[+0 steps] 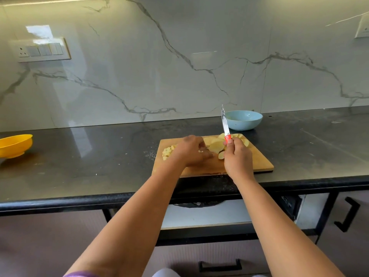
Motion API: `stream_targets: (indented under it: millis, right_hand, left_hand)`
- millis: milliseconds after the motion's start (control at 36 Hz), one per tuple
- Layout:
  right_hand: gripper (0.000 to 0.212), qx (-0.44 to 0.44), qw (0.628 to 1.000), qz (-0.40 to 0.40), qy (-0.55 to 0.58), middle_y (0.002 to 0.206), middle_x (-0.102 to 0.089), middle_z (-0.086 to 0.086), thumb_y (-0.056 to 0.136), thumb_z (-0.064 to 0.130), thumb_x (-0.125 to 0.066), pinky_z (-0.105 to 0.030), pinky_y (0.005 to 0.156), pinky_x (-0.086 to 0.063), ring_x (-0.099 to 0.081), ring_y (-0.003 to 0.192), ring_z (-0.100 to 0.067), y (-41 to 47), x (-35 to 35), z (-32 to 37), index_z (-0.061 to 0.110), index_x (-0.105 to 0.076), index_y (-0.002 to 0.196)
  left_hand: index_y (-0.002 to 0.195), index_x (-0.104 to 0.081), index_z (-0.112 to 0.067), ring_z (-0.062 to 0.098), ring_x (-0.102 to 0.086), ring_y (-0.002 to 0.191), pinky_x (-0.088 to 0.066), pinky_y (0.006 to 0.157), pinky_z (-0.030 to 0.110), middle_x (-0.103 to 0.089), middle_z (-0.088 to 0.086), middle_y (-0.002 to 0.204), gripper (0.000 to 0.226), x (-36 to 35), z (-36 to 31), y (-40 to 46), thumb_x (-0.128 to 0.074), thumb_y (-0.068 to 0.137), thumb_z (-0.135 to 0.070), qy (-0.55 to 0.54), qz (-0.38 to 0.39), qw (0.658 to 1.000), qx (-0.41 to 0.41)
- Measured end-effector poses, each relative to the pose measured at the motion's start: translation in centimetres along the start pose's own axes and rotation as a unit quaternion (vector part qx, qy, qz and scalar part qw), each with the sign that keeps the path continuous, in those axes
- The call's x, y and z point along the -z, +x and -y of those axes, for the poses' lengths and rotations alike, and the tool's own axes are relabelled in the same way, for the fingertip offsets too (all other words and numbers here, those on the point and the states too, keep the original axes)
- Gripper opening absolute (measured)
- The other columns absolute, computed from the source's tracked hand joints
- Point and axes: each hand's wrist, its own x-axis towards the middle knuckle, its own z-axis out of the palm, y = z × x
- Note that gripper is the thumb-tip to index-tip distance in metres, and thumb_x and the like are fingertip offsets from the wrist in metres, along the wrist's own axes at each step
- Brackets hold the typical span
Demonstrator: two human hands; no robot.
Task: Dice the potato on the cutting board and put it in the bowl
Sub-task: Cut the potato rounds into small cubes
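Note:
A wooden cutting board lies on the dark counter. Pale potato slices are spread over its far middle and right. A small heap of diced potato sits at its left end. My left hand lies over the board with fingers curled down by the slices; whether it holds a piece is hidden. My right hand grips the red handle of a knife, blade pointing up and away. A light blue bowl stands just behind the board.
A yellow bowl sits at the counter's far left. The marble backsplash carries a switch panel. Below the counter edge are drawers with black handles.

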Motion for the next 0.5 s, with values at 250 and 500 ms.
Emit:
stream_targets:
  millis: [250, 500]
  right_hand:
    - [0.034, 0.001, 1.0, -0.001, 0.001, 0.074, -0.057, -0.002, 0.105, 0.031, -0.035, -0.029, 0.053, -0.04, -0.051, 0.063, -0.013, 0.0, -0.1, -0.2, 0.008, -0.059, 0.098]
    - [0.033, 0.002, 1.0, -0.01, -0.001, 0.077, -0.059, 0.0, 0.105, 0.031, -0.036, -0.025, 0.053, -0.04, -0.052, 0.064, -0.01, 0.2, -0.3, -0.6, 0.011, -0.061, 0.102]
  left_hand:
    - [0.117, -0.056, -0.009, 0.026, -0.055, 0.106, -0.047, 0.094, 0.038, -0.055, 0.012, 0.119, 0.029, -1.7, -1.7, 0.9, -0.047, 0.1, -0.032, 0.119, 0.031, 0.992, -0.026]
    - [0.105, -0.061, -0.011, 0.024, -0.053, 0.107, -0.042, 0.079, 0.028, -0.06, 0.006, 0.111, 0.014, 0.6, 2.3, 0.7, -0.055, 0.094, -0.009, 0.039, -0.1, 0.994, 0.027]
